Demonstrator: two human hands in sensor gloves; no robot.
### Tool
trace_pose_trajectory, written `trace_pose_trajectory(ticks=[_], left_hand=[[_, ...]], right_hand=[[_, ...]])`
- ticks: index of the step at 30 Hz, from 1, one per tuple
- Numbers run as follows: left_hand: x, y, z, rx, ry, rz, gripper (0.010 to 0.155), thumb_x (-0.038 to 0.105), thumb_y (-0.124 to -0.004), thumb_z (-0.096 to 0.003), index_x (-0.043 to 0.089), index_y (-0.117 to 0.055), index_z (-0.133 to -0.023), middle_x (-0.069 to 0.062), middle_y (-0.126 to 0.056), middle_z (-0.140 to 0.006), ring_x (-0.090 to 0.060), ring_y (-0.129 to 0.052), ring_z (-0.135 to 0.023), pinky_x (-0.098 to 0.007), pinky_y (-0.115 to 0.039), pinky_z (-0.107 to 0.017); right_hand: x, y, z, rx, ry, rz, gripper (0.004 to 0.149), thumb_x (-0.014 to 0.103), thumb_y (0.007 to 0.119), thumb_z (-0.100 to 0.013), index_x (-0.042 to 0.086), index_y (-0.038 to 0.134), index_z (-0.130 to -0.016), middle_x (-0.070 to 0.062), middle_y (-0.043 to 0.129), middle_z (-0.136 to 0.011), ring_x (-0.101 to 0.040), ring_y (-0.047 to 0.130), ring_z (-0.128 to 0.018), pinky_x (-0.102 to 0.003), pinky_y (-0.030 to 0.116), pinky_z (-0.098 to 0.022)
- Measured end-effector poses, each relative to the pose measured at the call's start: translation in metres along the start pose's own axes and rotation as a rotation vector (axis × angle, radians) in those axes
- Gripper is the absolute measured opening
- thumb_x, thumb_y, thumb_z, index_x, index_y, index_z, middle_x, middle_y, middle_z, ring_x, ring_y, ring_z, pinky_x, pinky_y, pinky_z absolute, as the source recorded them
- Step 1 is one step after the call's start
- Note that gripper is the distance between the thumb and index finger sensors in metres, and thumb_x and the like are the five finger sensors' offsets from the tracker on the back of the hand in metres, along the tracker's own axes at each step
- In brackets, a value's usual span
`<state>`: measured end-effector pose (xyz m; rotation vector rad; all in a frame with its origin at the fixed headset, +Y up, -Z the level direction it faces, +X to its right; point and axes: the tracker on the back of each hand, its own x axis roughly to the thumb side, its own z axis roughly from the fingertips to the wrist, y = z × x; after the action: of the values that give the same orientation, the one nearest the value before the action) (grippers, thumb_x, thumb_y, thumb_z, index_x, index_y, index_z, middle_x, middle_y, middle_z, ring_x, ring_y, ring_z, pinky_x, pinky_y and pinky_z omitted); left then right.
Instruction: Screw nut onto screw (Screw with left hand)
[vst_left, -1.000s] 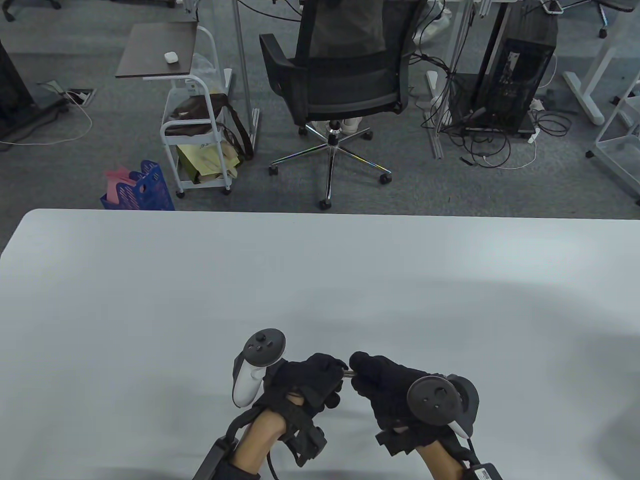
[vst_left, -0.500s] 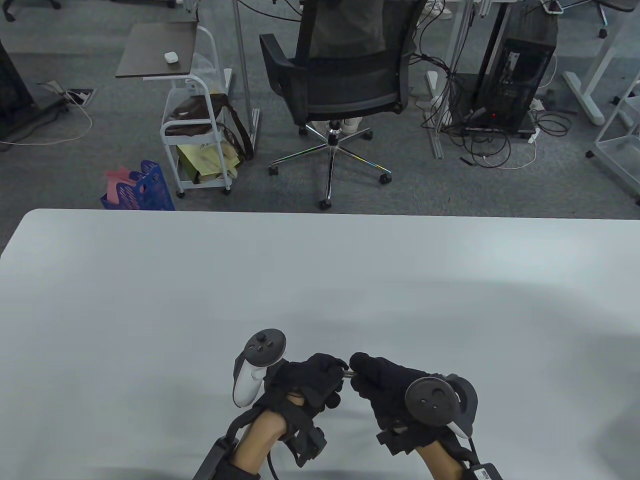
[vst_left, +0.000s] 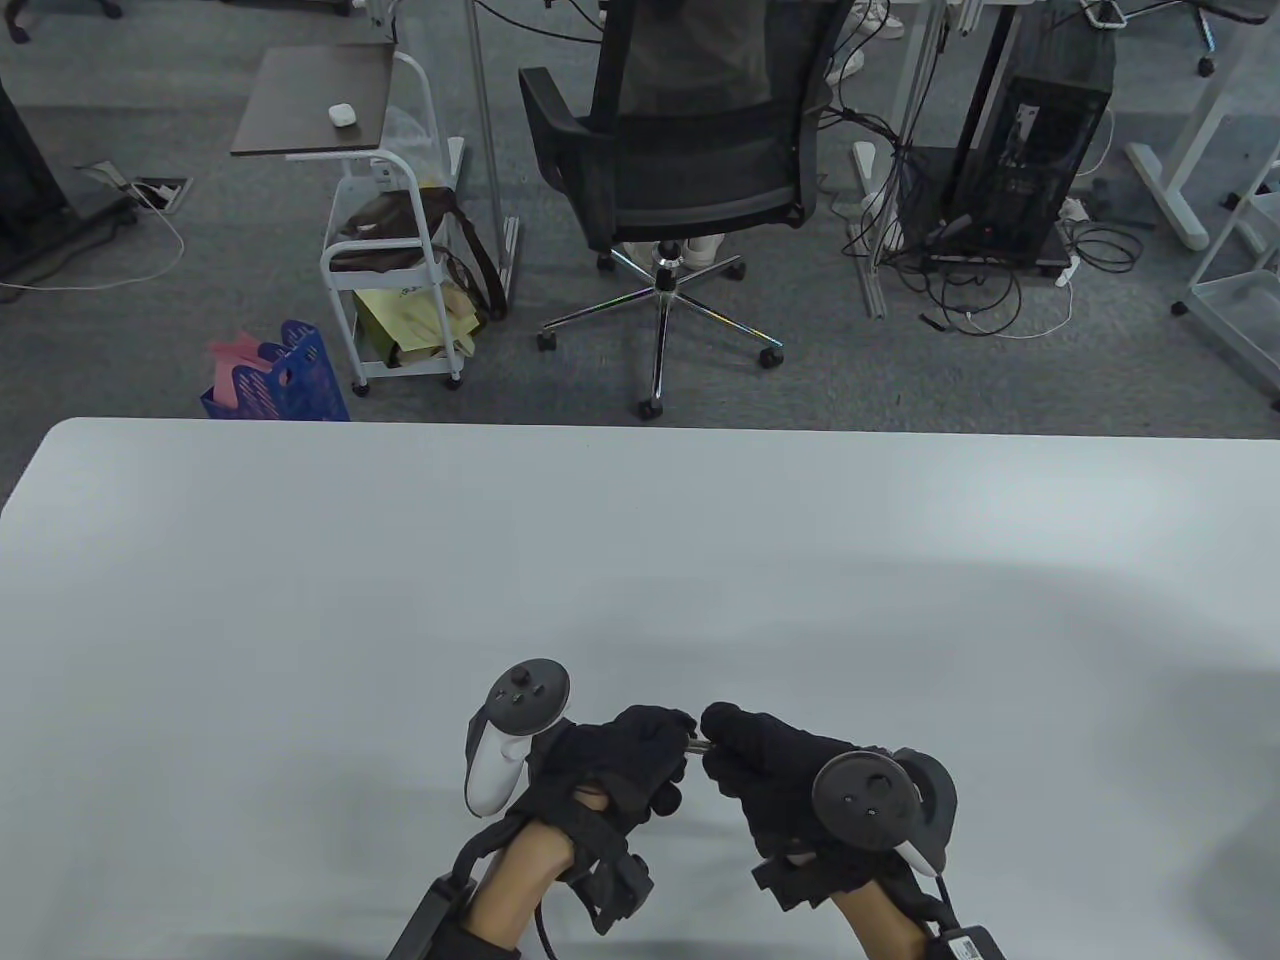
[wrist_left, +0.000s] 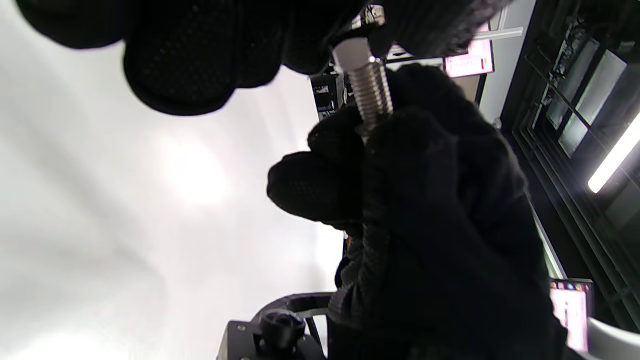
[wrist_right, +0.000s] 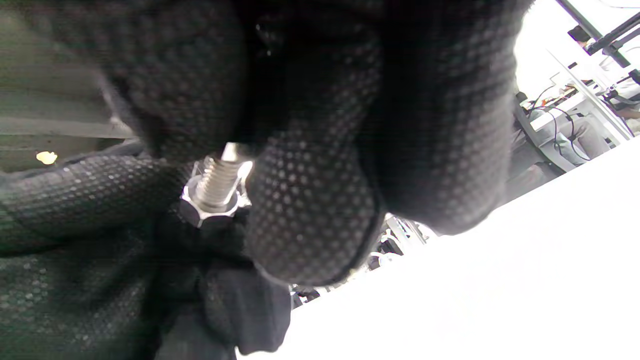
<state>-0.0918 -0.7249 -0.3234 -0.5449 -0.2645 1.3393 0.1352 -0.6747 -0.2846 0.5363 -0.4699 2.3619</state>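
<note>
Steel on steel, so we're dealing w/ small, rigid, hard parts: the screw (wrist_left: 370, 90) is a bright threaded shank, the nut (wrist_right: 210, 207) a hex piece already sitting on that thread. Both look light, judging by how easily fingertips carry them, and neither should bend or crush; the risk, we think, is slip, since polished metal vs. fabric gloves gives little bite, and a dropped nut would roll across the surface (vst_left: 300, 600). Both pieces are held in the air just above the surface, between our two hands near the bottom edge of the table view. Left hand (vst_left: 610, 765) is clenched round the nut end, fingertips pinching the hex flats; the right wrist view shows the nut against its glove. Right hand (vst_left: 775, 770) grasps the other end of the screw, fingers closed on it, head hidden inside the glove, so we can't tell how much shank is buried there. Only a short bare stretch of thread shows between the hands. Best hold, imo: left fingertips on opposite flats of the nut, not its corners, w/ light pressure so it can turn; right hand firm on the head end, keeping the shank in line w/ the nut to avoid cross-threading.
</note>
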Motion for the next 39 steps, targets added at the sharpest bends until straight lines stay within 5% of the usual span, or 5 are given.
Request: trace_pose_trajectory(ticks=[4,11,15,21,39], left_hand=[[0.003,0.0,-0.001,0.001,-0.006,-0.022,0.057,0.04,-0.07,-0.0443,0.001,-0.079,-0.085,-0.03,-0.083,-0.077,-0.048,-0.091,-0.049,-0.058,-0.073,-0.037],[-0.001,-0.001,-0.001,-0.048,0.006,0.013,0.064,0.042,-0.068,-0.0449,0.004,-0.065,-0.097,-0.029,-0.075,-0.084,-0.047,-0.087,-0.056,-0.057,-0.071,-0.042],[0.001,0.0,-0.001,0.002,-0.007,-0.011,0.058,0.041,-0.07,-0.0441,0.002,-0.078,-0.086,-0.03,-0.084,-0.076,-0.048,-0.091,-0.049,-0.058,-0.073,-0.037],[0.0,-0.001,0.0,-0.052,0.009,0.012,0.067,0.044,-0.068,-0.0447,0.004,-0.063,-0.098,-0.029,-0.075,-0.085,-0.047,-0.088,-0.056,-0.057,-0.071,-0.042],[-0.002,-0.003,-0.003,-0.05,0.026,0.027,0.057,0.038,-0.071,-0.0446,0.005,-0.071,-0.091,-0.027,-0.081,-0.078,-0.046,-0.09,-0.051,-0.057,-0.073,-0.038]], right_hand=[[0.0,0.001,0.0,0.007,0.001,-0.008,0.045,0.035,0.092,-0.032,0.018,0.092,-0.073,-0.005,0.107,-0.058,-0.012,0.12,-0.029,-0.035,0.105,-0.029],[-0.002,0.002,0.0,0.023,0.022,-0.045,0.043,0.035,0.094,-0.034,0.018,0.092,-0.073,-0.005,0.106,-0.06,-0.012,0.12,-0.03,-0.035,0.105,-0.03],[0.0,0.001,-0.001,0.018,0.024,-0.057,0.042,0.035,0.094,-0.034,0.018,0.091,-0.073,-0.006,0.106,-0.06,-0.012,0.12,-0.03,-0.035,0.105,-0.03],[-0.001,0.001,-0.001,0.02,0.034,-0.064,0.043,0.034,0.094,-0.034,0.018,0.091,-0.073,-0.006,0.106,-0.06,-0.012,0.12,-0.03,-0.035,0.105,-0.03],[-0.008,0.004,-0.001,0.03,0.065,-0.099,0.042,0.035,0.094,-0.034,0.019,0.091,-0.073,-0.005,0.106,-0.061,-0.012,0.12,-0.031,-0.034,0.105,-0.031]])
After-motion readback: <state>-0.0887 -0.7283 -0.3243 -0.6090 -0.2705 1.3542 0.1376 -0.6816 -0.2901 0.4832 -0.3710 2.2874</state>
